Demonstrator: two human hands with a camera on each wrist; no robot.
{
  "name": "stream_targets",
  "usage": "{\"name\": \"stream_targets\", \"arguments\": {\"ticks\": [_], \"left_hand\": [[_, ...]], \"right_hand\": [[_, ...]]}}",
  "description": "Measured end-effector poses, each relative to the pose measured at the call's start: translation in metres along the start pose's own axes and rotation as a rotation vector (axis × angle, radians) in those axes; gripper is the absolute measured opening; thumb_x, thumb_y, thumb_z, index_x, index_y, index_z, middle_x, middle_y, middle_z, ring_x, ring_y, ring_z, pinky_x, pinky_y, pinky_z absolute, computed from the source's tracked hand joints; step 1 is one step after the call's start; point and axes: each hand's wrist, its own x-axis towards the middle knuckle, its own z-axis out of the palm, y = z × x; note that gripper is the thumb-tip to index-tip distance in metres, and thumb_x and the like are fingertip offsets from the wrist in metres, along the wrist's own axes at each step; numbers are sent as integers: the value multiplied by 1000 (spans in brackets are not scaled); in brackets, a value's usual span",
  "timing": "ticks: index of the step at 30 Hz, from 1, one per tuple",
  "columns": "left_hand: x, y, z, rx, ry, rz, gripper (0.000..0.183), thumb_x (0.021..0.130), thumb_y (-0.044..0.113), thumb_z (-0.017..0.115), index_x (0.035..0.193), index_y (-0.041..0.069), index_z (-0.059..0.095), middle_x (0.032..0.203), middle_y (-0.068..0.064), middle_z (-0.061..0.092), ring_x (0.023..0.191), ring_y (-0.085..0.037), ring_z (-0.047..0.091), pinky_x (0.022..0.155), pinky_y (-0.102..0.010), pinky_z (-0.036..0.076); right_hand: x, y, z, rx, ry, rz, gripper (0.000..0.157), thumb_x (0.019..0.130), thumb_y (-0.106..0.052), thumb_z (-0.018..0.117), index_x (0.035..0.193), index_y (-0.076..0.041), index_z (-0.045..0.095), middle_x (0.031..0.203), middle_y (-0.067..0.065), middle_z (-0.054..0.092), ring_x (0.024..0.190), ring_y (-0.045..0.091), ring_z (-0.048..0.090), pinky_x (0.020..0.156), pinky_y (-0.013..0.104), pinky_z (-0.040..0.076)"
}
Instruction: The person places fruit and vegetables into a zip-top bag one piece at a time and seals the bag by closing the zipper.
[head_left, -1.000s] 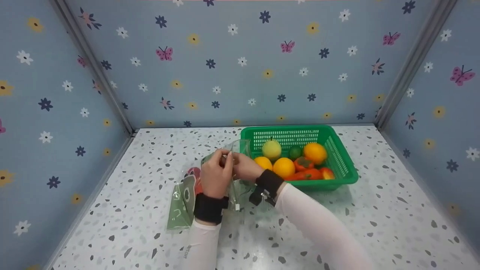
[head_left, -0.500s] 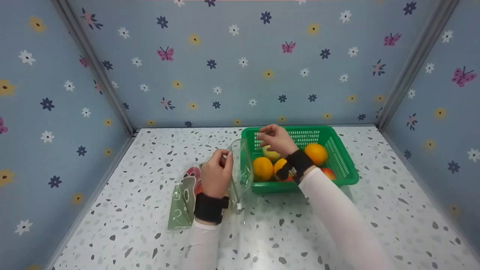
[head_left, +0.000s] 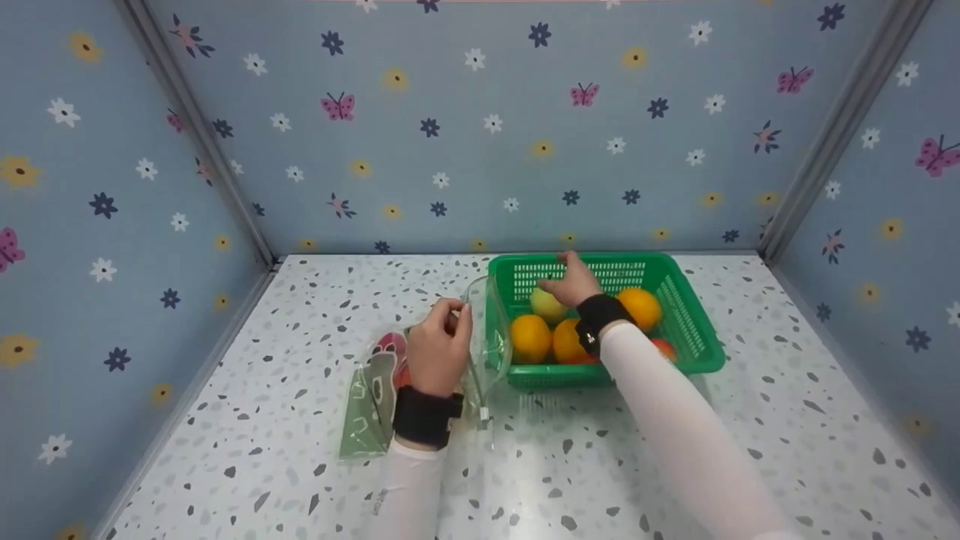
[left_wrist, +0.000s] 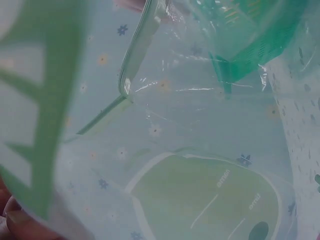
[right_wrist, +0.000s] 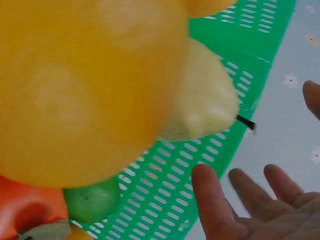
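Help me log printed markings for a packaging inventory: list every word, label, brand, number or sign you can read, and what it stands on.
Nothing can be read with certainty.
Green print on the clear zip bag: two small pale marks like lettering, too blurred to read.
Left sleeve: a small grey marking near the wrist, too small to read.
No other words or numbers can be made out.

This seems a small booth (head_left: 67,315), more a lab's recording set than a home: flowered blue panels (head_left: 517,165) rise behind the speckled table (head_left: 262,465) and at both its sides, metal posts (head_left: 199,133) mark its back corners, and black wrist straps (head_left: 427,416) show above it.
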Motion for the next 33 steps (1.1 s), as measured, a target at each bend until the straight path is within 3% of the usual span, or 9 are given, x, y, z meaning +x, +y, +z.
{"name": "stream_targets", "arguments": {"ticks": [7,13,21,27,33], "left_hand": [[-1,-1,-1,-6,3,-3,12,98,15,67,91,6,70,59,-4,55,50,-9,41,51,-24,33],[-1,-1,-1,-2,7,3,10,98,14,67,91,7,70,59,-3,53,49,-8,40,51,-24,31],[0,-1,-1,-2,-4,-2,12,98,15,67,91,6,69,59,-3,52,50,-8,39,51,-24,30],[0,-2,-1,-14,-9,-12,13,99,15,66,90,6,70,59,-2,52,51,-6,38,51,-24,30],[1,-2,-1,-16,-1,-15,13,99,15,66,90,6,70,59,-2,53,51,-6,39,51,-24,31]], "right_hand": [[8,6,13,-161,-136,-37,75,98,-21,68,159,-5,28,158,22,42,138,40,49,113,51,44],[8,2,19,-345,-166,13,67,96,-16,70,156,-12,40,158,21,35,145,45,31,112,55,42],[7,8,19,-322,-266,-20,63,93,5,60,153,-12,47,145,23,53,118,35,56,91,41,48],[9,18,22,-381,-253,-70,57,98,-6,61,152,-17,47,149,29,43,116,38,58,91,44,48],[10,17,22,-376,-209,-56,55,99,-19,64,151,-19,47,144,29,46,114,39,60,95,49,51]]}}
